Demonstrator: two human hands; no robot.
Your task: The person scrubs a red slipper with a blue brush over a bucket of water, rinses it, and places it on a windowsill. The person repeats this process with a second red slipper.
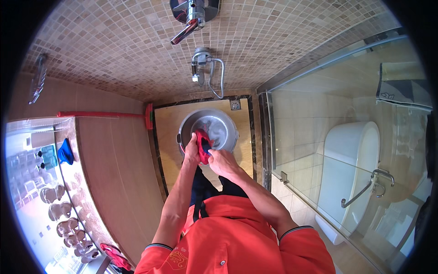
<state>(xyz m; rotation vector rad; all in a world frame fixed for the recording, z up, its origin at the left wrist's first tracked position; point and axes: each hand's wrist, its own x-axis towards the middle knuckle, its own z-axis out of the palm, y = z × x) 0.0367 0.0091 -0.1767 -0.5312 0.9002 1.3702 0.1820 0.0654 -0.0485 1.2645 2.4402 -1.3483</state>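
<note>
Over a round metal basin [184,125] of water, my left hand [192,150] grips a red shoe [200,137] along its left side. My right hand [223,163] is at the shoe's lower right edge, its fingers closed around a small blue item [206,147] at the dark opening. Most of that item is hidden by my fingers and the shoe, so its kind is unclear. Light patches show on the water, and the basin has side handles.
A red long-handled brush [102,114] leans along the left wall. Several shoes [60,211], a red item [115,256] and a blue cloth [65,151] lie by the window. Ahead are a shower hose [223,77] and mixer tap [193,19]. Right, a glass partition [297,137] fronts a white bathtub [342,178].
</note>
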